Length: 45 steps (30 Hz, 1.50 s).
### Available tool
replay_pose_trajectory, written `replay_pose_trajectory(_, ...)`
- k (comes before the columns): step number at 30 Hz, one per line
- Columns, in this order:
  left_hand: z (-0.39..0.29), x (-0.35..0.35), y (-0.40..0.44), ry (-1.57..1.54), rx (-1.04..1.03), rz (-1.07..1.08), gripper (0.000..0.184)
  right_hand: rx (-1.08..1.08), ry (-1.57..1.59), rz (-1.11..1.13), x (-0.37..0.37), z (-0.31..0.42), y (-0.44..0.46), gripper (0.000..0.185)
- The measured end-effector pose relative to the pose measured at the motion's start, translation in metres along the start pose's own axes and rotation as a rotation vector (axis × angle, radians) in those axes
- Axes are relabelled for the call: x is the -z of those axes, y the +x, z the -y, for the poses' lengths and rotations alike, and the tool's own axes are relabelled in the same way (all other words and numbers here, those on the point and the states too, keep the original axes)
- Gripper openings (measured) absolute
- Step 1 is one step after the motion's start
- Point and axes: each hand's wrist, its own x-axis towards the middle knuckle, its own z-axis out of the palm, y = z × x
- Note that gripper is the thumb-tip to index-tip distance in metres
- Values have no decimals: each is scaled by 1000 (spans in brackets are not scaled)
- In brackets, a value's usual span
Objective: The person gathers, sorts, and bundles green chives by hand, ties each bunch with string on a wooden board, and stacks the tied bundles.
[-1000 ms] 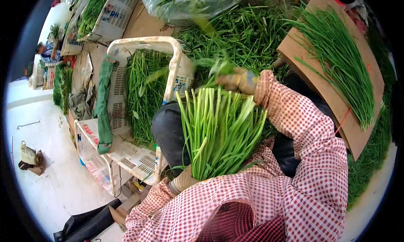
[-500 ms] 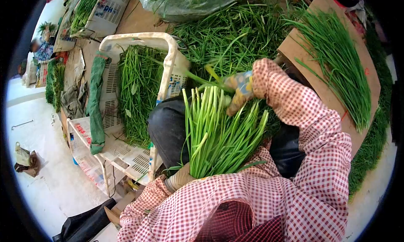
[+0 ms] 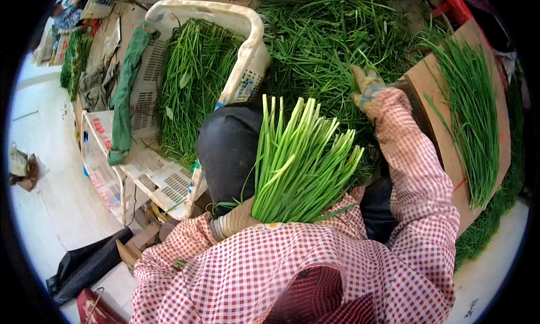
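A thick bunch of green stalks [image 3: 304,166] rests against my lap, pale cut ends pointing up. My left hand [image 3: 233,220], in a light knitted glove, is wrapped round its lower left side. Past the bunch, to the upper right, my right hand [image 3: 367,88] wears a yellow and blue-grey glove. Its fingers are spread over the loose pile of green leaves [image 3: 337,42], with nothing visibly held. More long green stalks [image 3: 197,82] fill the white basket [image 3: 256,37] to the left of my knee.
A cardboard sheet [image 3: 424,82] on the right bears a bundle of long green leaves [image 3: 472,121]. Green cloth [image 3: 128,99] is wrapped on the basket's left edge. Black material [image 3: 90,262] lies at the lower left. Another person [image 3: 67,17] is at the far upper left.
My right hand has moved away from the bunch, up and right to the loose pile, and its fingers have spread. The loose leaf it held is gone from it. The camera view has shifted.
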Motion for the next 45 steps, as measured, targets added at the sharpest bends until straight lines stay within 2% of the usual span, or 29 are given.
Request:
replay_pose_trajectory(1,-1,-1,1,6,-13,6,81,544,-433,-24,13,-8,-12,48)
replay_pose_trajectory(3,-7,-5,2,23,-31,29,81,869,-127,325,46,28,-55,43)
replay_pose_trajectory(5,-11,-10,2,53,-43,49,81,1164,-286,247,43,49,-102,37)
replay_pose_trajectory(7,-14,-12,4,89,-57,70,80,1401,-257,74,27,54,-130,36)
replay_pose_trajectory(8,-15,-12,5,102,-64,82,80,1478,-193,44,17,53,-131,33)
replay_pose_trajectory(14,-19,-20,2,182,-94,112,79,1584,-201,89,13,52,-138,24)
replay_pose_trajectory(15,-22,-20,1,193,-99,116,79,1585,-208,81,17,51,-137,24)
replay_pose_trajectory(17,-24,-21,0,220,-111,116,79,1422,-84,155,31,47,-127,21)
replay_pose_trajectory(18,-24,-22,-1,243,-118,118,78,1515,-230,56,51,53,-114,18)
replay_pose_trajectory(19,-22,-19,1,293,-145,115,77,1477,-213,18,63,47,-100,20)
replay_pose_trajectory(21,-17,-15,-1,435,-211,101,74,1359,-261,201,73,44,-89,25)
replay_pose_trajectory(23,-18,-17,-3,353,-169,115,68,1312,-205,195,66,40,-101,34)
replay_pose_trajectory(25,-20,-13,-5,489,-190,103,75,1189,-10,-281,56,30,-104,45)
replay_pose_trajectory(26,-23,-16,-8,487,-228,70,70,1023,185,-410,58,22,-102,47)
replay_pose_trajectory(28,-28,-19,-21,518,-292,1,68,526,718,-280,52,-12,-101,52)
replay_pose_trajectory(30,-19,-19,-32,479,-372,-161,62,100,1158,-3,27,-44,-110,58)
replay_pose_trajectory(31,-22,-22,-38,417,-383,-187,59,-40,1338,168,9,-50,-118,61)
replay_pose_trajectory(33,-52,-34,-47,667,-337,-194,57,-164,1544,461,-10,-35,-143,68)
replay_pose_trajectory(34,-54,-26,-46,948,-312,-128,55,-110,1591,521,-12,-15,-150,74)
replay_pose_trajectory(35,-55,-25,-48,515,-191,-75,55,-57,1636,584,-13,8,-158,81)
replay_pose_trajectory(36,-57,-28,-49,755,-377,-114,58,-42,1642,577,-17,20,-153,81)
replay_pose_trajectory(37,-59,-33,-49,991,-564,-150,62,83,1734,688,-19,26,-145,83)
replay_pose_trajectory(39,-64,-53,-54,1024,-541,-463,73,306,1876,901,-24,39,-133,85)
replay_pose_trajectory(40,-53,-55,-40,1202,-521,-553,82,367,1909,973,-30,43,-132,84)
replay_pose_trajectory(43,-18,-55,-14,1655,-506,-571,76,496,1942,1098,-33,35,-134,82)
replay_pose_trajectory(45,-18,-46,-14,1579,-537,-494,72,518,1942,1111,-26,21,-135,81)
